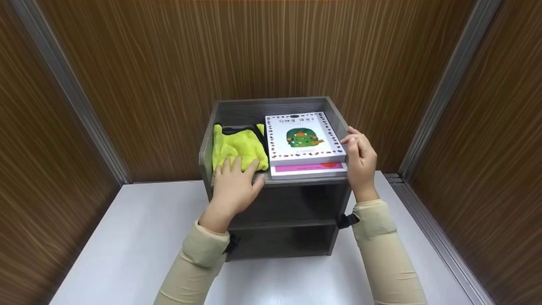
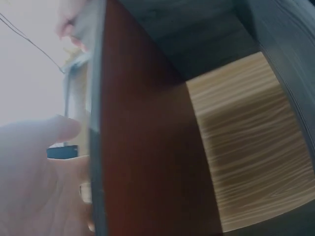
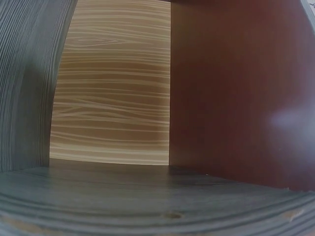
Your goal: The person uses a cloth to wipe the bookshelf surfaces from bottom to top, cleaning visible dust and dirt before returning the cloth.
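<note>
In the head view my left hand lays its spread fingers on the front of a folded yellow-green cloth with black trim. The cloth lies in the left half of the top tray of a small grey wooden shelf. Beside it, a white book with a green cartoon picture lies on another book with a pink cover. At the shelf's right side is my right hand, its fingers lightly bent and the fingertips right at the upper book's edge. The left wrist view shows part of my left hand, washed out by light.
Below the tray, the shelf has two open compartments, with a lower board between them. It stands on a white table. Wood-grain panels rise behind and on both sides, with metal posts at the corners.
</note>
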A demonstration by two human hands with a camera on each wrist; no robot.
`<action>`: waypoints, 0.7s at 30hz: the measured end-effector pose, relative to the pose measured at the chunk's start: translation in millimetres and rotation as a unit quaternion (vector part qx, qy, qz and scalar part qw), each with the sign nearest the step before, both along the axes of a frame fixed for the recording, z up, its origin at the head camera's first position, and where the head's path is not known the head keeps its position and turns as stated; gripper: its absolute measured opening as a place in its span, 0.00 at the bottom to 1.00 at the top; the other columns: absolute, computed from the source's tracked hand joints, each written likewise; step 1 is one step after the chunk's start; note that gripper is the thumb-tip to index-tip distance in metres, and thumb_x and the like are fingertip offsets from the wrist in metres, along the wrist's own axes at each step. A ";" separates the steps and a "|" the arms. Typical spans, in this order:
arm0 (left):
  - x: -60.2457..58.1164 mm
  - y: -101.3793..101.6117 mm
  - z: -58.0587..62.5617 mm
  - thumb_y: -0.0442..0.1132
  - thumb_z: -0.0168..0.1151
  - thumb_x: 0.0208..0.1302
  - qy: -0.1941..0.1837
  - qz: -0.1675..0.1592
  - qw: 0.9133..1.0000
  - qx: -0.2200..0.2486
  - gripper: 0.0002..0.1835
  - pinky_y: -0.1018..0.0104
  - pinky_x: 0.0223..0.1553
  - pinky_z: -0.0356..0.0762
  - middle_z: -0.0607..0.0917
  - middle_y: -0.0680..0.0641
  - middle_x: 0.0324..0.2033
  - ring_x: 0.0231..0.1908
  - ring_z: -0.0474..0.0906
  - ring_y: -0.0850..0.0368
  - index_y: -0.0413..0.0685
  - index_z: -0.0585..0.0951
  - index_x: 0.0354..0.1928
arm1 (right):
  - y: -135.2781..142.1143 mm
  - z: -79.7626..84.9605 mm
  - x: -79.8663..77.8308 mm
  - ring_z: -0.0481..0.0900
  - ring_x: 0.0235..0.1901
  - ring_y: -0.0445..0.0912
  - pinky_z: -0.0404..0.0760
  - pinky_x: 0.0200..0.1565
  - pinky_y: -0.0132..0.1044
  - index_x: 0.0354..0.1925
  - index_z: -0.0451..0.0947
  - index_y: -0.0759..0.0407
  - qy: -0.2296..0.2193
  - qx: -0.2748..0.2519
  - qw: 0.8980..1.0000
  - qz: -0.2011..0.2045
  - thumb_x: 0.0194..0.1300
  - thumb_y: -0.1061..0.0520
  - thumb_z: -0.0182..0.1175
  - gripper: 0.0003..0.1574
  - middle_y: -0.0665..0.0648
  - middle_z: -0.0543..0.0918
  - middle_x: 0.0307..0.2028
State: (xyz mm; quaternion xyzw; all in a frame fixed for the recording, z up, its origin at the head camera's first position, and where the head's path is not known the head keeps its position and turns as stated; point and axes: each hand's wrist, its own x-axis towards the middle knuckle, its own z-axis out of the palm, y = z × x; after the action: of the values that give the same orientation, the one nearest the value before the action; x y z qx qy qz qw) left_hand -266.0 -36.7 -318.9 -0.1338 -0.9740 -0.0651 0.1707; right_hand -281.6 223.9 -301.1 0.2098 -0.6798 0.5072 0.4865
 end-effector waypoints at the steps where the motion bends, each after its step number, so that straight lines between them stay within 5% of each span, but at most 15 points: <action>1: -5.9 -0.2 0.5 0.60 0.35 0.57 -0.010 0.002 1.000 0.001 0.27 0.44 0.53 0.44 0.60 0.41 0.57 0.57 0.49 0.40 0.64 0.61 0.59 | -0.4 0.0 -0.3 0.68 0.48 0.55 0.63 0.51 0.38 0.25 0.70 0.72 0.001 -0.001 1.000 0.001 0.58 0.66 0.42 0.12 0.69 0.75 0.37; 6: -27.5 -1.1 4.9 0.61 0.35 0.57 -0.045 -0.002 0.999 0.005 0.29 0.45 0.55 0.40 0.57 0.41 0.59 0.59 0.43 0.40 0.63 0.58 0.61 | -1.0 0.3 -1.1 0.68 0.48 0.55 0.62 0.51 0.38 0.24 0.70 0.72 0.002 -0.008 1.000 -0.003 0.57 0.66 0.42 0.12 0.69 0.74 0.39; 13: -41.3 -0.8 16.5 0.60 0.33 0.57 -0.110 -0.001 0.994 0.029 0.29 0.45 0.55 0.39 0.54 0.42 0.61 0.60 0.41 0.39 0.64 0.58 0.61 | -0.1 -0.8 0.1 0.68 0.48 0.55 0.63 0.51 0.38 0.25 0.70 0.72 0.003 -0.004 1.000 -0.002 0.57 0.66 0.42 0.12 0.70 0.75 0.38; 21: -64.7 4.0 15.1 0.60 0.32 0.56 -0.109 0.020 0.994 0.024 0.30 0.45 0.55 0.37 0.50 0.40 0.62 0.60 0.38 0.38 0.66 0.55 0.62 | -1.4 -0.7 -2.0 0.68 0.48 0.56 0.63 0.51 0.38 0.24 0.70 0.72 0.008 -0.004 1.000 0.000 0.58 0.66 0.42 0.12 0.70 0.75 0.37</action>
State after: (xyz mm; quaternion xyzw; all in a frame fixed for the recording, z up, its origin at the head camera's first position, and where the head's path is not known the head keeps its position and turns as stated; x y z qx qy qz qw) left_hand -330.7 -32.6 -303.8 -0.1026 -0.9874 -0.0994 0.0680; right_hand -283.7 222.5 -301.8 0.2120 -0.6735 0.5086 0.4927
